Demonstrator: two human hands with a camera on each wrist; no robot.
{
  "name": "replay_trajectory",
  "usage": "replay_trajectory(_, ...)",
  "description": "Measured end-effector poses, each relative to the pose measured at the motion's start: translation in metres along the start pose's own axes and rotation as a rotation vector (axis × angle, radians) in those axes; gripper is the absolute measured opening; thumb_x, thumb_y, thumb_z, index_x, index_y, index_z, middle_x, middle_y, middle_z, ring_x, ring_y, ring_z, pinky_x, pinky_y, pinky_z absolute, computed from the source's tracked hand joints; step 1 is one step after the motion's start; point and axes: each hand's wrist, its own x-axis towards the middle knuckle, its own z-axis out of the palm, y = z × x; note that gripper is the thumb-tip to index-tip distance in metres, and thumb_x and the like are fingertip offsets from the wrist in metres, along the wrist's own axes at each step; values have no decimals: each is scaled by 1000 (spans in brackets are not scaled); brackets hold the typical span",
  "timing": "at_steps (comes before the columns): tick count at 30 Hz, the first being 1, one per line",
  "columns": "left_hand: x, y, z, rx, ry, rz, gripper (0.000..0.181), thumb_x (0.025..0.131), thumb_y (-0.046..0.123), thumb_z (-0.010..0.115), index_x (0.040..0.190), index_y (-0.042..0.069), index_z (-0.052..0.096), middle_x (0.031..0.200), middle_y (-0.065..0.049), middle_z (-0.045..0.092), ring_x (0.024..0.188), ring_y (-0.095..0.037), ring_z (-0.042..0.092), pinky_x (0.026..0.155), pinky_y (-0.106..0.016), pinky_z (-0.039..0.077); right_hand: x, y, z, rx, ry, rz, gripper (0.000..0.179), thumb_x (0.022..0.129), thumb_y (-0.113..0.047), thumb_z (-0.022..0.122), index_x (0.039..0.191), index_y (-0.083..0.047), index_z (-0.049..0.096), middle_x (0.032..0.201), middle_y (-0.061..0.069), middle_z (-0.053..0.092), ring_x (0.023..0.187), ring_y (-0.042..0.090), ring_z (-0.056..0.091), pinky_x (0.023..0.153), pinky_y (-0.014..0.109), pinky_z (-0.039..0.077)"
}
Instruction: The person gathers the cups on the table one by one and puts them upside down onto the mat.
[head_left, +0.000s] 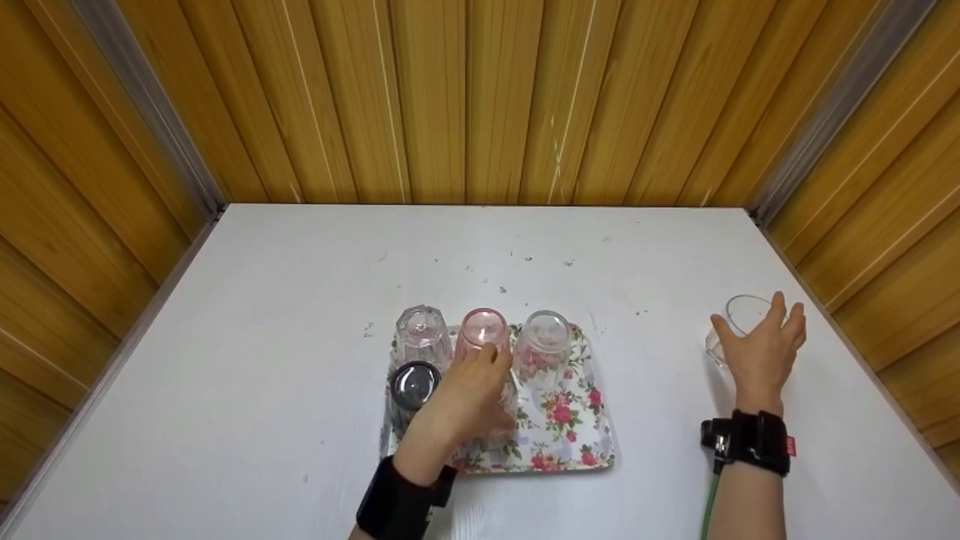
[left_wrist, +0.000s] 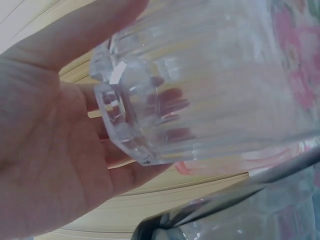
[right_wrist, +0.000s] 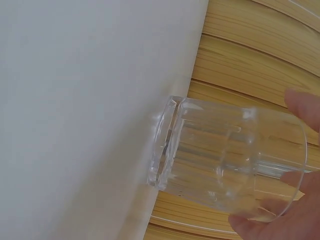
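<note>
My left hand (head_left: 472, 386) grips an upside-down clear glass (left_wrist: 200, 95) at the front of the flowered tray (head_left: 562, 442), its thumb on one side and fingers round the other near the faceted base. Around it on the tray stand a dark glass (head_left: 416, 385), a pink glass (head_left: 484, 328) and two more clear glasses, one at back left (head_left: 422, 330) and one at back right (head_left: 545, 337), all upside down. At the right, my right hand (head_left: 761, 356) has its fingers spread about the rim of an upright clear glass (right_wrist: 215, 155), whose thick base is at the tabletop.
The white table (head_left: 225, 360) has dark scuff marks behind the tray. Wood-patterned walls (head_left: 465, 105) rise at the back and both sides. A green cable (head_left: 710, 502) runs from the right wrist strap (head_left: 750, 442).
</note>
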Motion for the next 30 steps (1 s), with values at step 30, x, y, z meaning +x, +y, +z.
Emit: replay_trajectory(30,5,10,-4,-125,234,209,78,78,55,60,138,14,34,144,-5,33,130,-22,34,110,-39,25,-2,-1,-5,-16,-44,128,102,73,-52,66,145,-3,13,125,26,13,114,35,18,86,45,38)
